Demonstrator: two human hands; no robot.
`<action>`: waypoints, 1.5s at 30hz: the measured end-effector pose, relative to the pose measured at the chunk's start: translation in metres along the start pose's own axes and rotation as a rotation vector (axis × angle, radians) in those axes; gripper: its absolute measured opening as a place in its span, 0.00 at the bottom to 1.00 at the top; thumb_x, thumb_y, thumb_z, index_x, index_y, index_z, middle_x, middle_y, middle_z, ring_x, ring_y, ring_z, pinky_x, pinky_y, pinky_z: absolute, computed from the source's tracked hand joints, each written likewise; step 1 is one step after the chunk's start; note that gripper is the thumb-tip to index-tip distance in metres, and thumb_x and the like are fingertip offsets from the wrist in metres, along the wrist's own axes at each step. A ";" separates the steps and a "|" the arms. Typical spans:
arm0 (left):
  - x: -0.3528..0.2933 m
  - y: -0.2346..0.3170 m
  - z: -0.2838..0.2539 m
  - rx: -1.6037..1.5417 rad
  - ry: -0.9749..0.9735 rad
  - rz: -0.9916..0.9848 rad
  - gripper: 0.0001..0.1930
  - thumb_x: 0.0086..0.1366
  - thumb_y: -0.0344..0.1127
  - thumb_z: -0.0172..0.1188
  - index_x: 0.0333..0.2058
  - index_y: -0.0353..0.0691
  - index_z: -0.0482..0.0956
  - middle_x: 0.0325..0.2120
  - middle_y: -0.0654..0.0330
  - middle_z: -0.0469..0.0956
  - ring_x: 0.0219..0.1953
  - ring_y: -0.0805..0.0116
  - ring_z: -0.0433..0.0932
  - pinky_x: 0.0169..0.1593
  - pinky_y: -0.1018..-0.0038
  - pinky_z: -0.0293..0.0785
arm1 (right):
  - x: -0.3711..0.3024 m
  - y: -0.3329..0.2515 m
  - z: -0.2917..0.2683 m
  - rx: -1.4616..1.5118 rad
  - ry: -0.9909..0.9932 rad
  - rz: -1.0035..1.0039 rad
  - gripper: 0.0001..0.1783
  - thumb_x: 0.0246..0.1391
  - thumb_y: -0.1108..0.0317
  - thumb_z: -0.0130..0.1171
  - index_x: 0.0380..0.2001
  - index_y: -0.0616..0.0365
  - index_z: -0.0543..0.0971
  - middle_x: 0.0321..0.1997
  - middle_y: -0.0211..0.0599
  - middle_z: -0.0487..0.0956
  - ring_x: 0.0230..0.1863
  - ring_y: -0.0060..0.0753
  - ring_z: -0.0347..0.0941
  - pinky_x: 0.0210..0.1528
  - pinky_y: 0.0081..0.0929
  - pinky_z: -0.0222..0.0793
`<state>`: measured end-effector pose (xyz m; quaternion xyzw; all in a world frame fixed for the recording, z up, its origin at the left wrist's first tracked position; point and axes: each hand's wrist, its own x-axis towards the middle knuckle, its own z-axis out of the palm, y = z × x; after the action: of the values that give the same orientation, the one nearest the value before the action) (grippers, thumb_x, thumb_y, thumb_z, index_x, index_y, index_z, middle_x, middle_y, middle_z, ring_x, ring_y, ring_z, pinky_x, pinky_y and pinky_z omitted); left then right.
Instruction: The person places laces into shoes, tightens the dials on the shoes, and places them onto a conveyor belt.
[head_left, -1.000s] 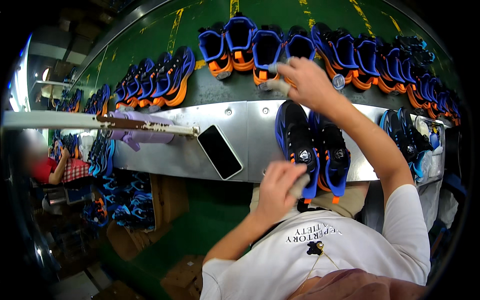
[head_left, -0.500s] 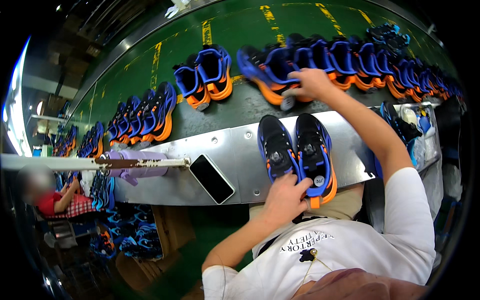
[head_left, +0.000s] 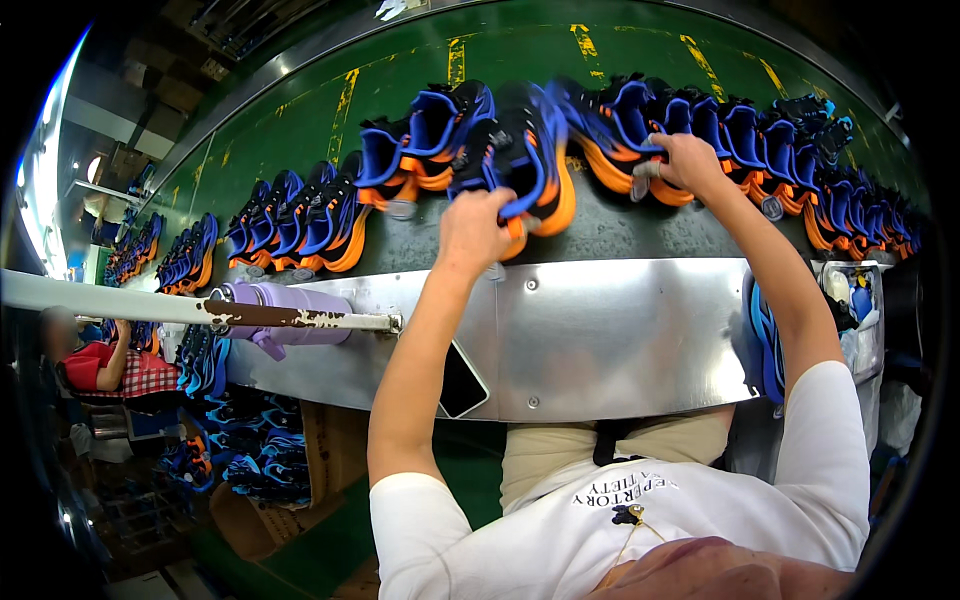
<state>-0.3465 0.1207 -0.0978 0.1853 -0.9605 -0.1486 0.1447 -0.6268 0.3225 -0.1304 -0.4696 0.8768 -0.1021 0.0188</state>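
My left hand [head_left: 474,232] is closed on the heels of a pair of black and blue sneakers [head_left: 508,150] with orange soles, above the near side of the green work surface. Toes point away from me, and the pair is slightly blurred. Farther right, my right hand [head_left: 688,163] grips the heel end of another sneaker pair [head_left: 598,125] of the same colours, its fingers pinched at the back. Left of my left hand stands a similar pair [head_left: 432,125], partly overlapped by the held one.
A metal ledge [head_left: 620,335] runs before me. A phone [head_left: 464,385] lies on it under my left forearm, beside a purple bottle [head_left: 290,310] and a worn pole [head_left: 150,306]. Sneaker rows continue right [head_left: 745,140] and left [head_left: 300,225]. A person in red [head_left: 90,370] sits far left.
The pair on the metal ledge has been moved forward onto the green surface by my left hand. My right hand still grips its pair, which sits farther right in view.
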 end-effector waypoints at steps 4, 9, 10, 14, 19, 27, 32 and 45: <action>0.039 -0.017 0.016 0.245 0.067 0.122 0.21 0.48 0.54 0.69 0.35 0.47 0.82 0.26 0.56 0.80 0.36 0.53 0.77 0.41 0.60 0.72 | -0.007 -0.017 -0.002 -0.024 0.014 -0.024 0.29 0.44 0.41 0.65 0.45 0.47 0.79 0.32 0.44 0.80 0.37 0.47 0.77 0.38 0.40 0.73; 0.051 -0.025 -0.007 -0.057 -0.062 0.040 0.14 0.55 0.43 0.65 0.40 0.47 0.82 0.35 0.51 0.80 0.39 0.54 0.77 0.46 0.63 0.72 | -0.012 -0.015 0.009 0.108 -0.025 -0.007 0.28 0.47 0.43 0.64 0.48 0.44 0.76 0.31 0.42 0.79 0.36 0.48 0.76 0.37 0.42 0.72; 0.056 -0.029 -0.031 0.023 -0.043 -0.037 0.15 0.55 0.43 0.65 0.41 0.47 0.82 0.38 0.50 0.79 0.41 0.52 0.77 0.48 0.63 0.72 | -0.012 -0.016 0.013 0.117 -0.030 -0.005 0.28 0.47 0.43 0.64 0.48 0.44 0.76 0.31 0.42 0.79 0.36 0.48 0.76 0.37 0.42 0.72; 0.071 -0.110 -0.059 0.430 -0.021 -0.201 0.25 0.53 0.49 0.67 0.51 0.51 0.77 0.45 0.45 0.77 0.48 0.47 0.75 0.52 0.61 0.71 | -0.013 -0.027 0.015 0.135 0.016 -0.038 0.27 0.48 0.44 0.63 0.48 0.42 0.75 0.31 0.42 0.77 0.35 0.48 0.76 0.35 0.42 0.71; 0.097 -0.157 -0.029 0.310 -0.259 -0.498 0.32 0.52 0.57 0.66 0.56 0.55 0.72 0.41 0.43 0.79 0.47 0.49 0.77 0.50 0.60 0.72 | -0.018 -0.031 0.014 0.118 0.004 -0.007 0.26 0.47 0.44 0.64 0.47 0.43 0.75 0.30 0.42 0.76 0.33 0.47 0.76 0.34 0.41 0.71; 0.078 -0.118 -0.070 0.156 0.371 -0.721 0.23 0.54 0.54 0.63 0.37 0.40 0.81 0.36 0.48 0.81 0.42 0.49 0.79 0.46 0.61 0.72 | -0.016 -0.033 0.012 0.152 0.050 -0.072 0.27 0.47 0.50 0.66 0.48 0.47 0.75 0.37 0.43 0.75 0.41 0.48 0.74 0.39 0.42 0.70; 0.018 0.019 -0.109 -0.059 0.343 -0.419 0.16 0.55 0.43 0.66 0.32 0.35 0.78 0.25 0.51 0.79 0.29 0.57 0.76 0.36 0.67 0.71 | -0.056 -0.054 -0.044 0.653 0.198 -0.113 0.33 0.51 0.55 0.65 0.60 0.49 0.70 0.52 0.46 0.68 0.52 0.44 0.67 0.55 0.33 0.65; -0.172 0.223 0.004 -0.545 -0.240 -0.092 0.17 0.58 0.39 0.65 0.44 0.40 0.76 0.38 0.50 0.76 0.40 0.52 0.76 0.41 0.63 0.72 | -0.247 -0.063 -0.046 0.745 0.123 -0.206 0.31 0.49 0.68 0.65 0.58 0.57 0.70 0.58 0.51 0.67 0.59 0.51 0.66 0.61 0.35 0.62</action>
<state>-0.2650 0.3881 -0.0637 0.1639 -0.8861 -0.4282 0.0676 -0.4431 0.4998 -0.0880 -0.5093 0.7275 -0.4424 0.1251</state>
